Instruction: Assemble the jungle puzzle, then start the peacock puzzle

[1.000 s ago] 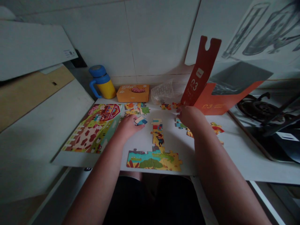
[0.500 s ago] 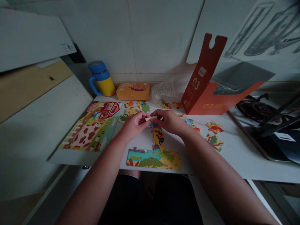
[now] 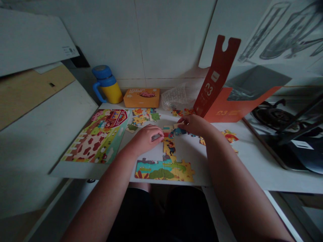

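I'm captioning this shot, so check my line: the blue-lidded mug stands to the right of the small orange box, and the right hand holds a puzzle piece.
Wrong side: the head view shows the blue-lidded mug left of the small orange box. The right hand holds a puzzle piece.

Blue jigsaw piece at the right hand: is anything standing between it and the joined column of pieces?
Nothing visible does. The right hand has the blue piece beside the upper part of the column; the left hand is on the column's other side.
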Demonstrator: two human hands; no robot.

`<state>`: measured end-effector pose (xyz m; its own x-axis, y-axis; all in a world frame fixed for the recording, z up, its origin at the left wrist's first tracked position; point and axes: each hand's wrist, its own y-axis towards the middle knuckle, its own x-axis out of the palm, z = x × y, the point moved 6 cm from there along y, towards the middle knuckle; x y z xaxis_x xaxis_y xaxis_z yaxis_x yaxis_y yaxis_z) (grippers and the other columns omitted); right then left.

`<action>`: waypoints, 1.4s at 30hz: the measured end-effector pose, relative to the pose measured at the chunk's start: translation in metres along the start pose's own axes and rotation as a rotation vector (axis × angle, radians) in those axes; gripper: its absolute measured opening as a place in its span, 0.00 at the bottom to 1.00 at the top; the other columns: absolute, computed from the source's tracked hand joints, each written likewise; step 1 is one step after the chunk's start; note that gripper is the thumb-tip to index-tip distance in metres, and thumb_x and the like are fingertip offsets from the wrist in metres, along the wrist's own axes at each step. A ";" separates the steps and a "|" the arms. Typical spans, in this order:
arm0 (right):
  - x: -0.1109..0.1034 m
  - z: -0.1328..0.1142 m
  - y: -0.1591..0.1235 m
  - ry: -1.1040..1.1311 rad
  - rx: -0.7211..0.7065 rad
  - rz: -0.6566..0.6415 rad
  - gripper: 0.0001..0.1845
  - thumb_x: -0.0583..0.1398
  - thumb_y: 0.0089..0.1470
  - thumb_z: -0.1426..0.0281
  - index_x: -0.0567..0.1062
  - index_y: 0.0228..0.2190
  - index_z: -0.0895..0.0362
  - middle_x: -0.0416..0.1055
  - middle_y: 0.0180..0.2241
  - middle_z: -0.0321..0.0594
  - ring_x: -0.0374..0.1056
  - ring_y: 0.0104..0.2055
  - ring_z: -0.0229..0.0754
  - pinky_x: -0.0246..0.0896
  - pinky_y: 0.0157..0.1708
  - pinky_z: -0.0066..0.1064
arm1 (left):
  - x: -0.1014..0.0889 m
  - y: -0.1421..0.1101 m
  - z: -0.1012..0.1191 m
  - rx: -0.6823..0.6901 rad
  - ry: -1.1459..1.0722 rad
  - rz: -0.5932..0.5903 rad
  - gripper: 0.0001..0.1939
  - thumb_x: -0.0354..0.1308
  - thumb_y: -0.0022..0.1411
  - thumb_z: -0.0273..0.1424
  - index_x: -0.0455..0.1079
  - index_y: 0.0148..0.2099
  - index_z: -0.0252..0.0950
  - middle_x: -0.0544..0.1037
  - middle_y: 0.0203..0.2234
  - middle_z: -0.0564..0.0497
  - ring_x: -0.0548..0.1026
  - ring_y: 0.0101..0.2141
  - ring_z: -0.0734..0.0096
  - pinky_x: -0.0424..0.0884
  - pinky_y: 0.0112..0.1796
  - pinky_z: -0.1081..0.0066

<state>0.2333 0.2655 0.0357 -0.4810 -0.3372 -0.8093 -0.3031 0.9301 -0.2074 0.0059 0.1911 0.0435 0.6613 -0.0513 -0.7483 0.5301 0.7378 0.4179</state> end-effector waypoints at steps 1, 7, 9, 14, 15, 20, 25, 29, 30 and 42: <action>0.001 0.001 0.001 -0.006 0.013 -0.007 0.13 0.65 0.66 0.66 0.84 0.49 0.56 0.78 0.25 0.38 0.70 0.22 0.37 0.59 0.22 0.26 | 0.002 0.000 0.001 0.027 0.006 -0.015 0.02 0.66 0.71 0.29 0.79 0.43 0.41 0.85 0.43 0.51 0.81 0.45 0.63 0.75 0.51 0.60; 0.004 0.005 0.003 0.037 0.004 -0.034 0.14 0.63 0.68 0.64 0.84 0.50 0.56 0.79 0.24 0.38 0.71 0.23 0.38 0.61 0.22 0.26 | 0.007 0.003 0.007 0.069 0.028 -0.049 0.05 0.64 0.72 0.32 0.80 0.41 0.42 0.86 0.44 0.49 0.83 0.46 0.61 0.74 0.53 0.56; 0.006 0.006 0.005 0.055 0.011 -0.051 0.15 0.63 0.67 0.63 0.83 0.50 0.56 0.79 0.25 0.38 0.72 0.23 0.38 0.62 0.23 0.26 | 0.010 0.003 0.007 0.057 0.027 -0.083 0.05 0.64 0.72 0.31 0.80 0.40 0.42 0.86 0.43 0.48 0.82 0.46 0.60 0.75 0.52 0.56; 0.008 0.003 0.005 -0.062 0.032 0.018 0.14 0.66 0.63 0.62 0.85 0.45 0.57 0.80 0.26 0.40 0.72 0.25 0.40 0.63 0.26 0.28 | 0.014 0.002 0.005 0.044 0.029 -0.098 0.06 0.64 0.71 0.30 0.81 0.39 0.42 0.86 0.42 0.48 0.82 0.47 0.59 0.74 0.52 0.55; 0.006 0.000 0.004 -0.114 0.018 0.056 0.13 0.68 0.62 0.61 0.85 0.42 0.56 0.81 0.28 0.40 0.73 0.27 0.40 0.64 0.28 0.29 | 0.014 0.002 0.004 0.042 0.027 -0.095 0.06 0.65 0.71 0.30 0.81 0.38 0.42 0.86 0.42 0.48 0.82 0.47 0.58 0.74 0.53 0.55; 0.006 -0.011 0.001 -0.273 -0.036 0.158 0.12 0.69 0.59 0.58 0.86 0.38 0.54 0.83 0.36 0.44 0.75 0.36 0.45 0.64 0.35 0.31 | 0.015 0.001 0.003 0.042 0.039 -0.104 0.06 0.64 0.71 0.31 0.80 0.38 0.42 0.86 0.42 0.48 0.82 0.46 0.59 0.74 0.52 0.55; -0.005 -0.010 -0.002 -0.336 -0.045 0.194 0.15 0.68 0.61 0.57 0.85 0.43 0.55 0.83 0.41 0.47 0.76 0.40 0.47 0.64 0.38 0.32 | 0.015 0.001 0.002 0.041 0.051 -0.107 0.06 0.64 0.71 0.30 0.79 0.38 0.41 0.86 0.42 0.48 0.82 0.46 0.59 0.74 0.52 0.56; -0.029 0.007 -0.014 -0.381 0.037 0.284 0.14 0.65 0.65 0.60 0.84 0.45 0.55 0.83 0.40 0.47 0.77 0.39 0.48 0.65 0.37 0.34 | 0.014 0.001 0.004 0.044 0.040 -0.095 0.06 0.64 0.71 0.30 0.79 0.38 0.41 0.85 0.42 0.48 0.82 0.44 0.60 0.75 0.50 0.57; -0.033 0.012 -0.018 -0.402 0.056 0.291 0.14 0.66 0.64 0.60 0.84 0.46 0.55 0.83 0.40 0.48 0.77 0.40 0.49 0.66 0.38 0.35 | 0.014 0.001 0.004 0.046 0.037 -0.088 0.05 0.64 0.71 0.30 0.78 0.38 0.41 0.85 0.42 0.48 0.82 0.44 0.60 0.75 0.50 0.57; -0.023 0.034 -0.030 -0.507 0.126 0.002 0.29 0.79 0.45 0.63 0.83 0.50 0.57 0.83 0.45 0.54 0.80 0.46 0.55 0.71 0.44 0.38 | 0.013 0.003 0.010 0.046 0.038 -0.095 0.03 0.65 0.69 0.30 0.78 0.40 0.41 0.84 0.43 0.46 0.81 0.46 0.59 0.76 0.50 0.56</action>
<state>0.2813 0.2504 0.0421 -0.0129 -0.2518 -0.9677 -0.1860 0.9515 -0.2451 0.0217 0.1857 0.0398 0.5866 -0.0930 -0.8045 0.6135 0.6995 0.3665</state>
